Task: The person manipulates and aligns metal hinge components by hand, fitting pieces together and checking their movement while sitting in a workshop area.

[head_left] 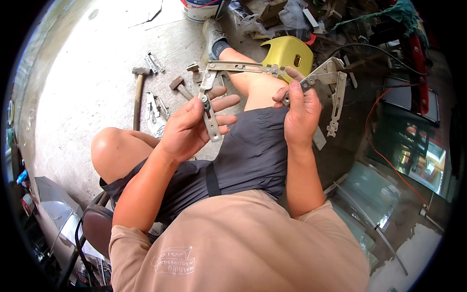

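My left hand [189, 119] pinches a jointed metal window hinge [236, 67] between thumb and fingers. Its short plate hangs down across the fingers, and a long slotted arm stretches out to the right, ending close to my other hand. A similar jointed hinge [336, 104] is gripped in my right hand [301, 109], thumb pressed on its near end. That hinge rises to the right, and one arm drops from its joint. Both are held above my lap, apart from the floor. Several more metal hinges [154, 111] lie on the floor beyond my left knee.
A wooden-handled hammer [138, 97] lies left on the concrete floor, and a second hammer [178, 83] sits behind my left hand. Ahead stand a yellow plastic stool [287, 48] and a white bucket [199, 13]. Scrap fills the far right; glass panes [372, 192] lie at right.
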Action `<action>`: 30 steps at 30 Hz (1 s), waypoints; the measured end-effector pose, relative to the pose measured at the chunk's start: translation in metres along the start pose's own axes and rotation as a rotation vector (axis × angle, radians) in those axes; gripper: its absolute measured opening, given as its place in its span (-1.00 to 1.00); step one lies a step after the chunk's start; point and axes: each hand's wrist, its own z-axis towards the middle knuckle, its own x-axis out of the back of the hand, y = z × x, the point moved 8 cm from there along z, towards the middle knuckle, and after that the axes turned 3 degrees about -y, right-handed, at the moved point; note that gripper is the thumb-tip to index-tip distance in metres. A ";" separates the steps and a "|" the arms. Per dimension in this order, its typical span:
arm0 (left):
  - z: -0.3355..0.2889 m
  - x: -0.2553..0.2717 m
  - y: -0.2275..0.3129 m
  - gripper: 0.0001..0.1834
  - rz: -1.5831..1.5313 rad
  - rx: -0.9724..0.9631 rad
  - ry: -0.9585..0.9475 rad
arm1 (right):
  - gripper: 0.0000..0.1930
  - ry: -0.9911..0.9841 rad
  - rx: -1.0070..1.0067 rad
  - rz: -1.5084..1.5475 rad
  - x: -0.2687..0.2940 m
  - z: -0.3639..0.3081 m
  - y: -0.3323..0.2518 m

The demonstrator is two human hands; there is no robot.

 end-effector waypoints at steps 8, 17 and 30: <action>0.000 0.007 -0.006 -0.41 -0.018 0.031 -0.003 | -0.63 -0.097 -0.036 0.025 -0.003 0.000 -0.004; 0.000 0.008 -0.006 -0.43 0.073 0.030 0.026 | -0.59 -0.223 -0.080 0.167 -0.011 -0.006 -0.009; 0.000 0.008 -0.005 -0.44 0.144 0.013 0.041 | -0.64 -0.218 -0.072 0.150 -0.007 -0.008 -0.008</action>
